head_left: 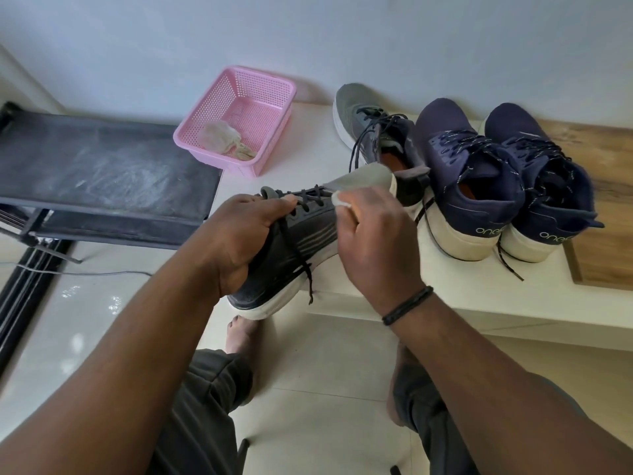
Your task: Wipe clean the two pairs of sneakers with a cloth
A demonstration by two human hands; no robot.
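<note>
- Gripping grey sneaker point(301, 241) with left hand point(236, 241), fingers curled round heel end, above white ledge point(479, 296).
- Pinching white cloth point(339, 200) in right hand point(376, 241), pressing beside laces.
- Sitting on ledge: matching grey sneaker point(373, 128), navy pair point(496, 173).

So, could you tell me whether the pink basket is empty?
Not empty: the pink basket sits upright with a crumpled pale cloth lying inside.
</note>
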